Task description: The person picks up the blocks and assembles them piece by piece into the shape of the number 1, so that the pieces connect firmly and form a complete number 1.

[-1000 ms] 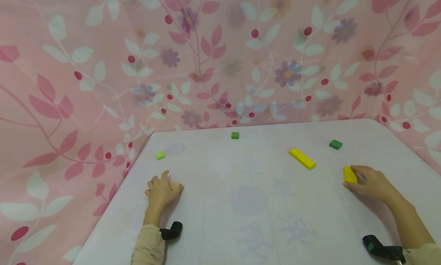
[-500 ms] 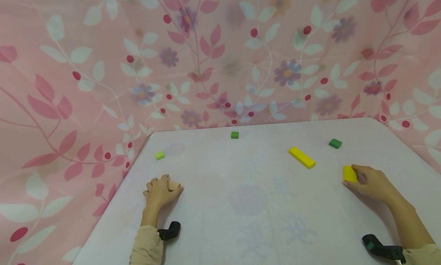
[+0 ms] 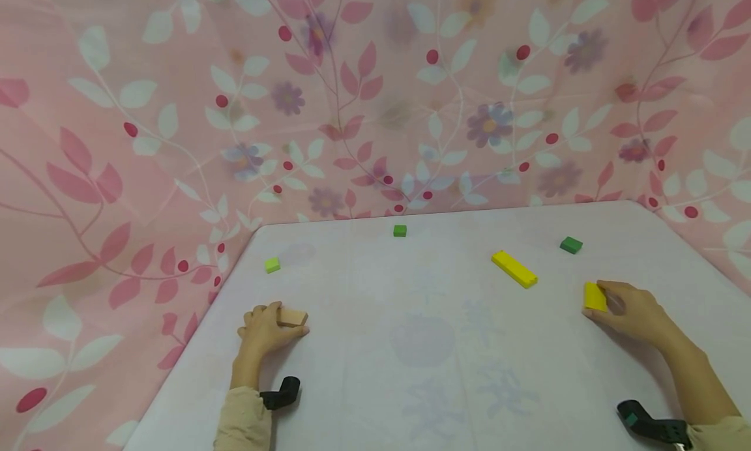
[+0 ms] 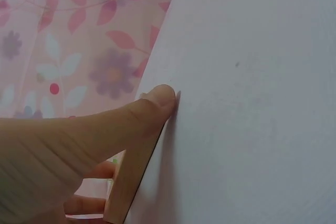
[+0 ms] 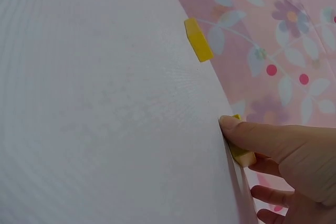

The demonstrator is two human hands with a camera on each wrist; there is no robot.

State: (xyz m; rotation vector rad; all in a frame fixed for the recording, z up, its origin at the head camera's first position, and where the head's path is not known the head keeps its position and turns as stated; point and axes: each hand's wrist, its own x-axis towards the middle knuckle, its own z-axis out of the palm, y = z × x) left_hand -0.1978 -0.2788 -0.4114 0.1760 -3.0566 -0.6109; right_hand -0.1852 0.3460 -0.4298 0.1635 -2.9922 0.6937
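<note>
a white tabletop (image 3: 364, 386), marked with a faint round patch and pale bluish figures, fills the lower part of the head view; behind it and down both sides hangs a pink cloth (image 3: 405, 99) printed with leaves, red berries and flowers; the hands are well apart; the left hand (image 3: 261, 330) grips a wooden block (image 3: 293, 317) at the left of the table, thumb on the near side; the right hand (image 3: 636, 314) pinches a short yellow block (image 3: 595, 297) at the right between thumb and finger; a longer yellow block (image 3: 514, 269) lies slantwise nearby, with a dark green block (image 3: 571, 245) beyond; a green block (image 3: 400, 231) sits near the far edge, and a lime block (image 3: 272, 264) past the left hand; only the head view takes in all six blocks and the beige sleeves (image 3: 243, 421); the left wrist view alone shows the wooden block's long narrow face, with a shadow beside it; the right wrist view alone shows the short yellow block's paler end below the thumb.
</note>
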